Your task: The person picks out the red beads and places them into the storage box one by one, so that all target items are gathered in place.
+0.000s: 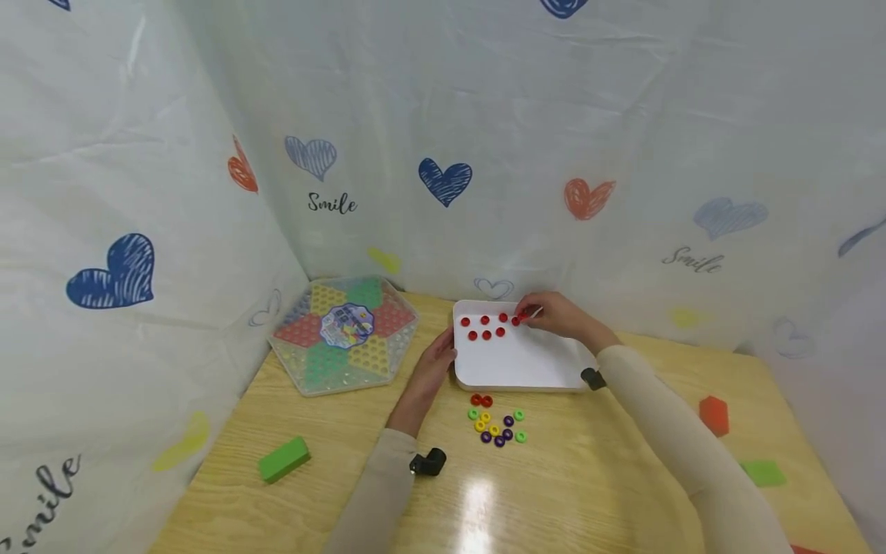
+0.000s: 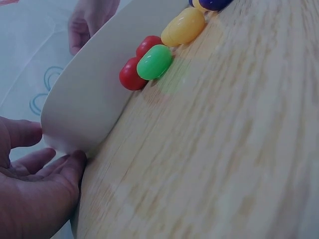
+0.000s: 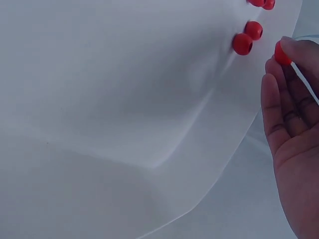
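Note:
A white tray [image 1: 526, 365] lies on the wooden table, with red beads [image 1: 484, 327] in two short rows along its far edge. My right hand [image 1: 529, 314] reaches over the tray's far side and pinches a red bead [image 3: 281, 55] at its fingertips, just right of the rows [image 3: 242, 44]. My left hand [image 1: 443, 352] rests with relaxed fingers against the tray's left edge [image 2: 84, 109]; its fingers [image 2: 50, 172] touch the near corner. A loose pile of red, green, yellow and purple beads [image 1: 495, 422] sits on the table in front of the tray, and these beads [image 2: 154, 62] show close up in the left wrist view.
A hexagonal Chinese checkers board [image 1: 346, 332] lies left of the tray. A green block [image 1: 284, 459] sits near the front left. An orange hexagon [image 1: 714, 415] and a green piece [image 1: 764, 472] lie at the right. Heart-printed white sheets wall in the table.

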Demonstrator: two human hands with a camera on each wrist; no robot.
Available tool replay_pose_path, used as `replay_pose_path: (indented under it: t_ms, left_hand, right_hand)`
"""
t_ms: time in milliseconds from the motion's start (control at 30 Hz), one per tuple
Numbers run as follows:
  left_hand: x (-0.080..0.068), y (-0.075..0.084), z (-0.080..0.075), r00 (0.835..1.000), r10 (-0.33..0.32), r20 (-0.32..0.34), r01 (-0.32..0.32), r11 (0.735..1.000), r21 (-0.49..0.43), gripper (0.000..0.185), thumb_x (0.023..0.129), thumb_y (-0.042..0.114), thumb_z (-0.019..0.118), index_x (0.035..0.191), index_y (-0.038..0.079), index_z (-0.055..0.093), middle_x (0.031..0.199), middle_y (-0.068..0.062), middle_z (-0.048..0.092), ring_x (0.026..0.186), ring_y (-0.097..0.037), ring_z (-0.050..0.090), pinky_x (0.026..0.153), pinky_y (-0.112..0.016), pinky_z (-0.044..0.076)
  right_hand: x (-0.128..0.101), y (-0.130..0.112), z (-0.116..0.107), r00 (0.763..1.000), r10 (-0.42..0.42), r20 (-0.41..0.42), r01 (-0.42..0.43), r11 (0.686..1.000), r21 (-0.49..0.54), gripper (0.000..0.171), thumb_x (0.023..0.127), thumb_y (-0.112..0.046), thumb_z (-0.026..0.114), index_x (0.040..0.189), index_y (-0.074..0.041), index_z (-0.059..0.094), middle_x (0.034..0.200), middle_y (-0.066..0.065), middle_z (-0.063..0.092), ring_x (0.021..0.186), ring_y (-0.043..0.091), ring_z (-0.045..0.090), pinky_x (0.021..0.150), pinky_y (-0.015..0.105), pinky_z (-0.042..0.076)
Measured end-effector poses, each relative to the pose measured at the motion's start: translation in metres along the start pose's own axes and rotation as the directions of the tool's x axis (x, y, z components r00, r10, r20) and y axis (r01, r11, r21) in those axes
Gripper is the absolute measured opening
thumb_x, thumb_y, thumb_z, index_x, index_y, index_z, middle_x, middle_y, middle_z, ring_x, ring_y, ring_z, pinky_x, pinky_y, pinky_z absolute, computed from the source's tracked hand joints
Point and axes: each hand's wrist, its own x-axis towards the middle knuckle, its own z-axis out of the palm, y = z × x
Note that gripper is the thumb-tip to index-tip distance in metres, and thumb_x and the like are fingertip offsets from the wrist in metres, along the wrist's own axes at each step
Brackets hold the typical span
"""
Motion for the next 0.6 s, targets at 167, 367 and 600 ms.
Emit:
replay_pose_path:
  t_ms: [167,367,600]
  left_hand:
    - [0.001,-0.002,0.0,1.0,-0.002,0.001,0.002,1.0,0.003,0.052,0.101,0.007,0.041,0.152,0.012,0.03,0.157,-0.007,0.029,0.145,-0.022,0.026,0.118,-0.04,0.023]
    - [0.003,-0.004,-0.001,1.0,0.008,0.01,-0.008,1.0,0.006,0.052,0.101,0.007,0.04,0.152,0.012,0.029,0.157,-0.008,0.029,0.145,-0.022,0.026,0.118,-0.04,0.024]
    - [0.003,-0.002,-0.002,1.0,0.012,0.008,-0.012,1.0,0.002,0.052,0.101,0.006,0.04,0.152,0.011,0.029,0.157,-0.008,0.029,0.144,-0.022,0.026,0.118,-0.04,0.023]
  right_hand:
    - [0.003,0.003,0.007,1.0,-0.003,0.029,0.003,1.0,0.017,0.023,0.085,-0.008,0.072,0.108,-0.011,0.069,0.101,-0.002,0.066,0.093,0.019,0.058,0.087,0.037,0.054]
    - [0.007,0.003,0.013,0.995,0.02,0.098,-0.021,1.0,0.009,0.022,0.087,-0.009,0.071,0.109,-0.014,0.069,0.102,-0.002,0.067,0.092,0.018,0.059,0.087,0.035,0.055]
    - [0.017,0.007,0.017,0.992,0.019,0.122,-0.018,1.0,-0.008,0.018,0.088,-0.013,0.07,0.106,-0.017,0.07,0.102,-0.005,0.067,0.09,0.014,0.059,0.086,0.031,0.054]
